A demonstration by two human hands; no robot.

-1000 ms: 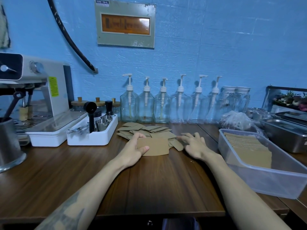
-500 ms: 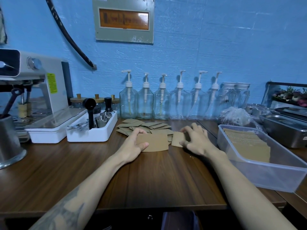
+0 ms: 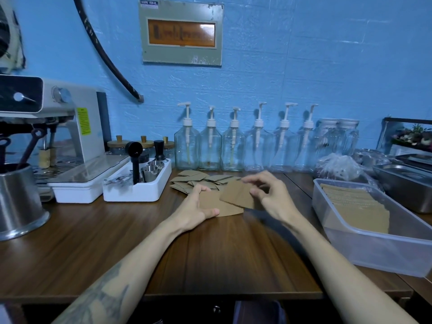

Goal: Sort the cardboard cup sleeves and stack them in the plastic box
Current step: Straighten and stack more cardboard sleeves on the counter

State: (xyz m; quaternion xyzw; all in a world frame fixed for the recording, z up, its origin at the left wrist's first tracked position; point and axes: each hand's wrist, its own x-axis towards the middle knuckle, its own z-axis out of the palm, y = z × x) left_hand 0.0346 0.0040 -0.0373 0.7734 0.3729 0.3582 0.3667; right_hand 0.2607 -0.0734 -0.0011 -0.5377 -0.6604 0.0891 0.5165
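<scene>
The plastic box [image 3: 364, 244], already part-filled, sits to my right. My left hand [image 3: 196, 209] grips the small gathered stack [image 3: 230, 210] on the table; my right hand [image 3: 268, 195] pinches one cup sleeve [image 3: 237, 195] just above it. Next I'd square it onto the stack.

Single head view, forward-down over table [image 3: 222, 260], hands near.

Loose sleeves [image 3: 201, 181] lie left of the plastic box [image 3: 383, 244].
</scene>
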